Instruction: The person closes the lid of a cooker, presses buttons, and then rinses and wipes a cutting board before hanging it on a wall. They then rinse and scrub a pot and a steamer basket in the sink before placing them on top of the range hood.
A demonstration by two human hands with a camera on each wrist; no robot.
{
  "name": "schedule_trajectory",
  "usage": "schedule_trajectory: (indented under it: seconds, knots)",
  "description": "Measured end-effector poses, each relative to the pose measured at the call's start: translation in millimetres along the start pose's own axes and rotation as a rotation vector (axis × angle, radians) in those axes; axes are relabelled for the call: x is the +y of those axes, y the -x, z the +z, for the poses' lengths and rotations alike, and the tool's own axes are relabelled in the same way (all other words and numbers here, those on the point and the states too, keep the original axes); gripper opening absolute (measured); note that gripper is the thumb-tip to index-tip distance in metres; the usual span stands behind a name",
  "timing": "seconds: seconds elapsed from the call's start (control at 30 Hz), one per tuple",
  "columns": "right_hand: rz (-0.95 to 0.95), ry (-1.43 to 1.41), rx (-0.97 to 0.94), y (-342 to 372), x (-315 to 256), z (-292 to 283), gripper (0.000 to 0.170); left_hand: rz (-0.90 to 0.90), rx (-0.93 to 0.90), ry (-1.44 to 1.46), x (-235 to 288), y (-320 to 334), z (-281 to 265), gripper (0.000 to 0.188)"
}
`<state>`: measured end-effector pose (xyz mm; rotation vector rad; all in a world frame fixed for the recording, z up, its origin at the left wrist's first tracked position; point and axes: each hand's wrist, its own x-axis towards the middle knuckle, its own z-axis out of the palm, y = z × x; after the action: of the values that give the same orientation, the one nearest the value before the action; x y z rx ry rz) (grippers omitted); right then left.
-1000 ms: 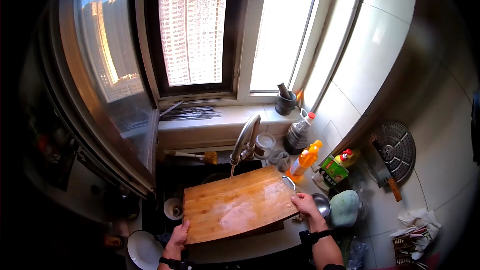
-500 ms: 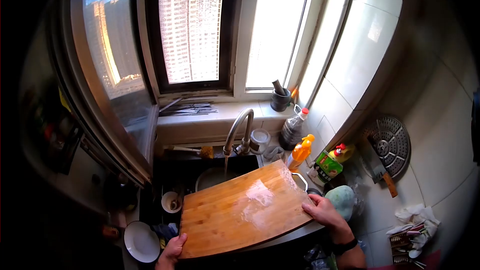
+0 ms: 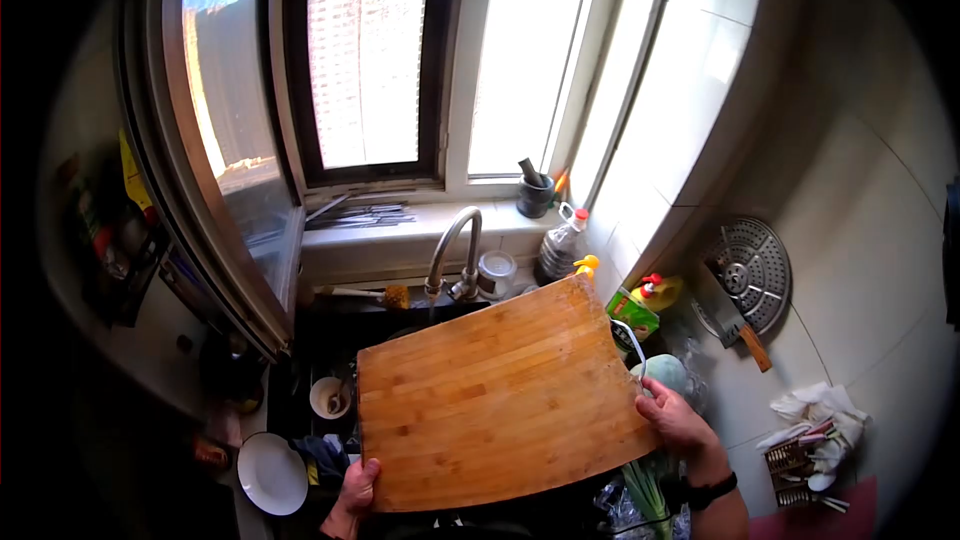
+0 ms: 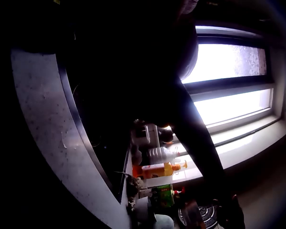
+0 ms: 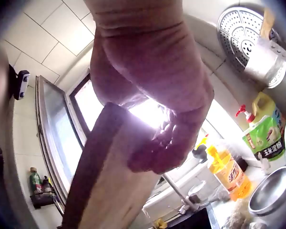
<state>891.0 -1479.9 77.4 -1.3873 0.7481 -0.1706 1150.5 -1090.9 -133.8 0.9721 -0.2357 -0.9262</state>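
A large wooden cutting board (image 3: 490, 400) is held up, tilted, over the sink area. On its lower left corner my left hand (image 3: 355, 492) grips with the thumb on the face. My right hand (image 3: 682, 422) holds the right edge, thumb over the front, just below a metal handle (image 3: 632, 340). From the right wrist view, the right hand's fingers (image 5: 155, 152) curl round the board's thick edge (image 5: 93, 167). The left wrist view is mostly dark, with the board as a black shape. Behind the board's top edge rises the curved faucet (image 3: 455, 245).
Left of the board are a small bowl (image 3: 330, 398) and a white plate (image 3: 272, 475). An orange bottle (image 5: 229, 171), a green packet (image 5: 264, 138) and a metal bowl (image 5: 271, 191) stand at right. A cleaver (image 3: 735, 315) hangs on the wall by a perforated disc (image 3: 765, 265).
The board has risen and tilted to face me more, both hands keeping their hold. White patches on its face no longer show. My right hand has moved right; the head view has turned slightly right.
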Motion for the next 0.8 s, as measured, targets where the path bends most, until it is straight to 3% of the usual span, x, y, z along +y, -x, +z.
schedule_trajectory:
  seconds: [0.07,0.17,0.3,0.33,0.5,0.6,0.67,0.8]
  knots:
    - [-0.057,0.039,-0.047,8.7,-13.6,8.1,0.054,0.054,-0.029,-0.021,7.7,-4.5,-1.2,0.064]
    - [0.006,-0.046,-0.018,9.6,-3.1,9.6,0.050,0.133,-0.039,-0.071,28.9,-5.2,0.7,0.064]
    - [0.049,-0.028,0.165,11.0,-9.0,33.2,0.037,0.228,-0.054,-0.152,51.7,-9.4,-8.6,0.062]
    - [0.028,-0.132,0.110,18.3,-13.6,39.1,0.036,0.255,-0.047,-0.186,50.6,-14.8,-17.0,0.062]
    - [-0.090,-0.168,0.255,47.0,-35.4,73.0,0.047,0.316,-0.080,-0.311,61.2,-31.3,-28.4,0.061]
    - [-0.207,-0.179,0.413,51.7,-30.6,75.4,0.051,0.310,-0.123,-0.345,65.6,-35.6,-16.9,0.061]
    - [-0.318,-0.082,0.545,52.6,-26.4,80.3,0.049,0.193,-0.182,-0.323,43.9,-47.5,-32.0,0.067]
    - [-0.388,-0.041,0.598,68.6,-33.5,103.4,0.039,0.058,-0.276,-0.369,23.9,-57.2,-36.3,0.061]
